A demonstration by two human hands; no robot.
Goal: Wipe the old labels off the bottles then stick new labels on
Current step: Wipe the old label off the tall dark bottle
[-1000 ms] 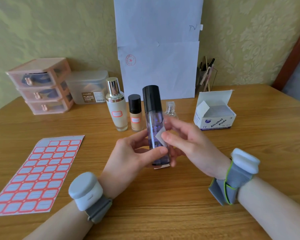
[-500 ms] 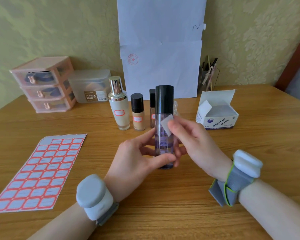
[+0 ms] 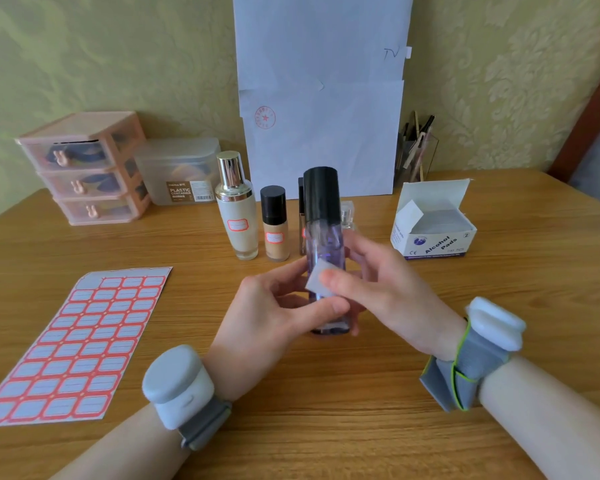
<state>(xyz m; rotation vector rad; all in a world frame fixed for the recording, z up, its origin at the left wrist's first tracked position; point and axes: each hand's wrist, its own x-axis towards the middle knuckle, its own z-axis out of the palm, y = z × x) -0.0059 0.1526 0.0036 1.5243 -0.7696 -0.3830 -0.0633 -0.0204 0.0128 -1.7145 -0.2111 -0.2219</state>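
Held upright over the worktop (image 3: 326,393): purple bottle (image 3: 324,244), clear-walled, with a black cap on top. Gripped round its lower half by the left hand (image 3: 267,317), thumb across the front and fingers curled round the back. Base close to the wood; touching or lifted, cannot tell.

Pressed flat against the purple bottle's front, about mid-height: small white pad (image 3: 317,280), pinched between the thumb and fingers of the right hand (image 3: 388,289). Grey strap with a white device on each wrist.

Just behind the purple bottle, partly hidden by it: slim dark bottle (image 3: 301,216) and clear glass bottle (image 3: 347,216). Behind and a little left: tan bottle (image 3: 275,230) with a black cap, then cream bottle (image 3: 237,216) with a gold cap, each standing and bearing a red-edged label.

Well left of the purple bottle, flat on the wood: label sheet (image 3: 73,344), rows of red-edged stickers. Behind and right: open box of alcohol pads (image 3: 433,226), flap up.

Far behind and left, by the wall: frosted plastic container (image 3: 181,171) and pink drawer unit (image 3: 84,168), side by side. Straight behind, leaning on the wall: white paper sheets (image 3: 323,98). Right of those: glass holder (image 3: 416,147) of sticks.
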